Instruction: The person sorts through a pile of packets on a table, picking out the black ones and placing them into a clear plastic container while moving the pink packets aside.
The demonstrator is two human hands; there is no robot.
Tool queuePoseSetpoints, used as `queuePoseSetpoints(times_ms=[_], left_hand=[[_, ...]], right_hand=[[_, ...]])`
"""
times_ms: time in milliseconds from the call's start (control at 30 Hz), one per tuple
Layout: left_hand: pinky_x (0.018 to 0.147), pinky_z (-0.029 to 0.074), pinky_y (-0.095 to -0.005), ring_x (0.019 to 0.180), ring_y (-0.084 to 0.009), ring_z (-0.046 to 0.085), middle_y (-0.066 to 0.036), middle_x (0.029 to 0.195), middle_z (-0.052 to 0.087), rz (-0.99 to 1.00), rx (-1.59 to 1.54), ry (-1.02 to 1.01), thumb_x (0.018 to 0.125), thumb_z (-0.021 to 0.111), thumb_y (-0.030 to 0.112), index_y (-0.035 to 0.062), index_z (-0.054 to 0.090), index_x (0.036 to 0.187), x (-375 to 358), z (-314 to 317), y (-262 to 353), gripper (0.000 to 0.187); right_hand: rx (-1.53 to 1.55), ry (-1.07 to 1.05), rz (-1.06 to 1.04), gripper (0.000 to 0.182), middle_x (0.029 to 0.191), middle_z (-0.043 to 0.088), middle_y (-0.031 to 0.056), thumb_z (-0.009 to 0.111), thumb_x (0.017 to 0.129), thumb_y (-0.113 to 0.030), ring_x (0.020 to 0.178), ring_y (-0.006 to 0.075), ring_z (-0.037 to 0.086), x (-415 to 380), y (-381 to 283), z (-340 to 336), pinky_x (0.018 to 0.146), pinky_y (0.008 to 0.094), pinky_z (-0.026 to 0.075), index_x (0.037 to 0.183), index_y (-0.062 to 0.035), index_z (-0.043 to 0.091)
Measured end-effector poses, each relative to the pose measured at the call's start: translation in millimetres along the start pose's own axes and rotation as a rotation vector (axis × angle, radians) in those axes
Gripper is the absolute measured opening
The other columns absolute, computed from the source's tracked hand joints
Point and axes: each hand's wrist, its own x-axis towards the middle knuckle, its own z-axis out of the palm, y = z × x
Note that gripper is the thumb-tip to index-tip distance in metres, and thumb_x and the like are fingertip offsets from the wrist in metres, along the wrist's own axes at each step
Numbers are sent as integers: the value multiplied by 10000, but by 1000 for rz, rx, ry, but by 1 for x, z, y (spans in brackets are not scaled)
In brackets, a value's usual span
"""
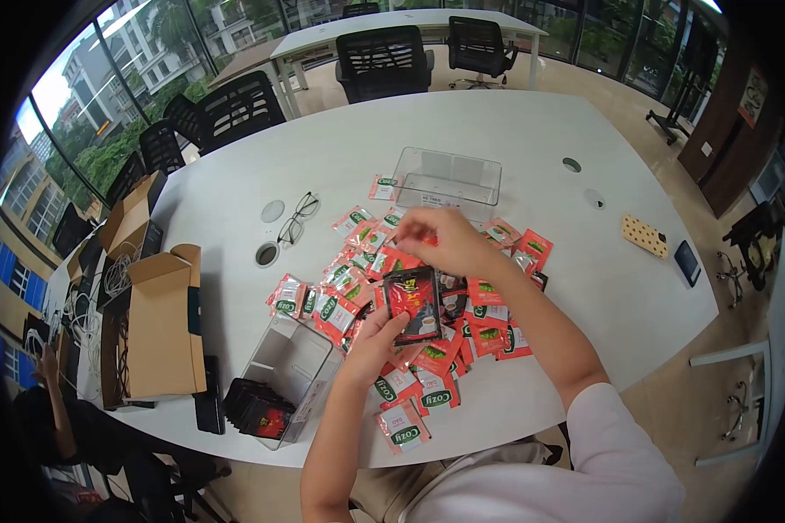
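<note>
My left hand (371,342) grips a black coffee sachet (415,301) with red and yellow print, thumb across its lower left corner. Just above it, my right hand (440,240) is closed with curled fingers over the pile; a bit of red shows at the fingertips, and I cannot tell what they hold. Beneath both hands spreads a heap of red and white Cozy sachets (403,427), with some black sachets mixed in. To the left, a clear plastic bin (310,357) lies tilted with a stack of black sachets (257,410) in its lower end.
Behind the pile stands another clear bin (449,166). Eyeglasses (299,218) lie by a cable hole (267,254). Open cardboard boxes (166,327) and cables line the left edge, near another person's arm (57,405). A yellow spotted phone case (645,236) and a dark phone (687,263) are at right.
</note>
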Motion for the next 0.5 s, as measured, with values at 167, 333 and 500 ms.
queuePoseSetpoints(times_ms=[167, 333, 500], left_hand=[[965, 517, -425, 1137, -273, 641, -185, 1252, 639, 90, -412, -134, 944, 498, 238, 6, 539, 1298, 7, -11, -5, 425], [1058, 440, -540, 1228, -364, 575, -235, 1346, 569, 161, -687, -174, 919, 522, 269, -78, 432, 1392, 5, -9, 6, 593], [1139, 362, -498, 1347, -363, 462, -249, 1488, 410, 191, -867, -313, 912, 519, 270, -73, 312, 1464, 6, -6, 10, 682]], right_hand=[[-355, -2, 246, 313, 826, 703, 124, 751, 823, -230, 806, 251, 695, -2, 62, 2, 719, 374, 530, 1042, -31, 649], [-318, -136, 279, 550, 822, 660, 88, 803, 732, -93, 762, 208, 657, -10, 65, 12, 709, 334, 530, 1223, 2, 576], [-263, -35, 264, 630, 820, 636, 57, 789, 714, -6, 767, 156, 625, -6, 74, -6, 716, 298, 528, 1294, -5, 544]])
